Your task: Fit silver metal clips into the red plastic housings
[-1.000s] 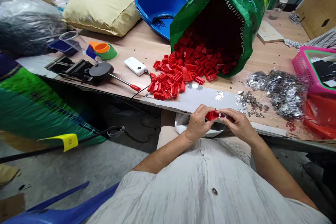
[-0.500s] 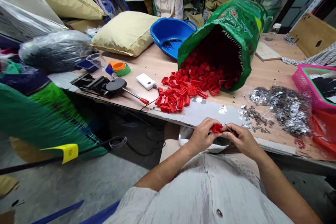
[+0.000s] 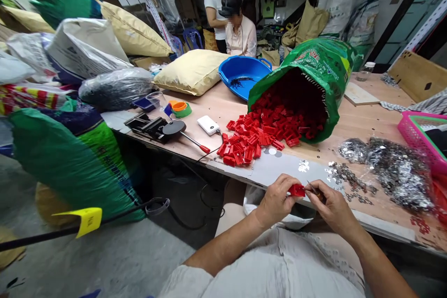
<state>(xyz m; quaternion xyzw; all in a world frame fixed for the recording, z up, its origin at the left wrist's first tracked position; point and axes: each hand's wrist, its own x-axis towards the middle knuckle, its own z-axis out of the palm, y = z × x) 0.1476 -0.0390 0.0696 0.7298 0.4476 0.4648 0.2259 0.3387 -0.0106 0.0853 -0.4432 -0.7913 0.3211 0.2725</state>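
My left hand (image 3: 277, 200) pinches a small red plastic piece (image 3: 297, 190) just below the table's near edge. My right hand (image 3: 331, 205) is closed on a thin pointed metal part (image 3: 312, 187) whose tip touches the red piece. A pile of the same red pieces (image 3: 249, 142) spills from a green sack (image 3: 314, 70) lying on its side on the wooden table (image 3: 363, 125). Loose shiny metal bits (image 3: 344, 174) lie to the right of my hands.
A blue basin (image 3: 244, 72), a white power bank (image 3: 208, 125), tape rolls (image 3: 179, 109) and a black tool with a red handle tip (image 3: 164, 130) sit on the left of the table. A pink basket (image 3: 415, 137) stands far right. Two people (image 3: 232, 23) are behind the table. Sacks pile at left.
The view has tilted up, showing the people and the room behind. My hands stay together on the red piece, lower in the picture now.
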